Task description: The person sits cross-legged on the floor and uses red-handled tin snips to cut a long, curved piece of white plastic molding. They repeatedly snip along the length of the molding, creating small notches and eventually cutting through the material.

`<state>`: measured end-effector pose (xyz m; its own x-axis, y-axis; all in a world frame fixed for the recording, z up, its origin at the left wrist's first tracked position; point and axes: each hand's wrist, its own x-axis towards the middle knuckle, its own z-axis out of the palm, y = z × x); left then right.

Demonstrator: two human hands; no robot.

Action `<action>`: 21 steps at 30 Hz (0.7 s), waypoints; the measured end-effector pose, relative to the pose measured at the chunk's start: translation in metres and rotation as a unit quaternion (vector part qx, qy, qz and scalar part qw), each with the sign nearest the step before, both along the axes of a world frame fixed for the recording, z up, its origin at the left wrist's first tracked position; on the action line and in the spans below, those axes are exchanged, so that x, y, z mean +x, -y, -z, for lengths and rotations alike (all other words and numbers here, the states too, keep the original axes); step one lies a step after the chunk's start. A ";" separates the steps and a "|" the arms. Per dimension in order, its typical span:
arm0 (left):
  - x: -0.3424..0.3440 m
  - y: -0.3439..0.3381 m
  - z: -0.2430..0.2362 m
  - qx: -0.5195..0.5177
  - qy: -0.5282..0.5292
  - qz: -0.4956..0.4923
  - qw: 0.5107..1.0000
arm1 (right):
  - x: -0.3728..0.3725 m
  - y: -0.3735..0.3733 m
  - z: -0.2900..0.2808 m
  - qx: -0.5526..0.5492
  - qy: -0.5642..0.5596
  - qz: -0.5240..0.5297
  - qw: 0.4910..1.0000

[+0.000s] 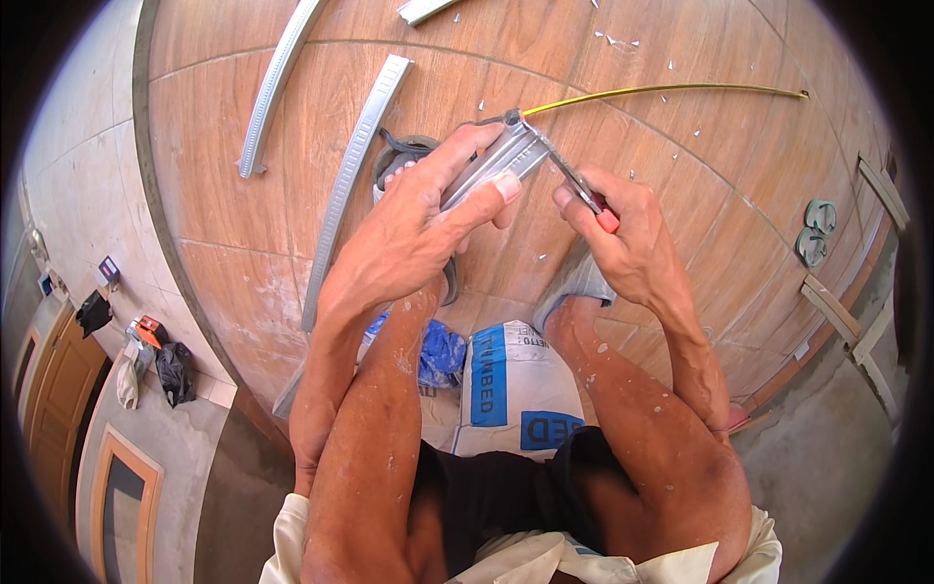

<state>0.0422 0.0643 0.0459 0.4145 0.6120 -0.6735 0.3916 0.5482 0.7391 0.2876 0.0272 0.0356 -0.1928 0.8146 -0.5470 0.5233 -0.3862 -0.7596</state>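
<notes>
Looks to me like the snipping step: the metal channel is up past the far end of the sack, left hand wrapped around it, thumb on top. Right hand, beyond the sack and off to its right, is curled around red-handled snips at the channel's end; can't tell how far the blades are spread. Next move probably calls for a steady channel and a firm squeeze.
</notes>
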 end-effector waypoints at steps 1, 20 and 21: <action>0.000 0.000 0.000 -0.011 0.004 -0.003 1.000 | 0.000 0.000 0.000 0.004 0.000 0.001 1.000; -0.002 0.016 0.015 -0.016 0.001 -0.017 1.000 | -0.003 0.019 0.019 0.001 -0.009 0.013 1.000; -0.002 0.016 0.016 -0.021 0.005 -0.020 1.000 | -0.004 0.019 0.018 -0.004 -0.006 0.014 1.000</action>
<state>0.0404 0.0481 0.0302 0.3975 0.6000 -0.6943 0.3611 0.5933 0.7194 0.2835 0.0086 0.0174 -0.1763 0.8158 -0.5508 0.5038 -0.4060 -0.7625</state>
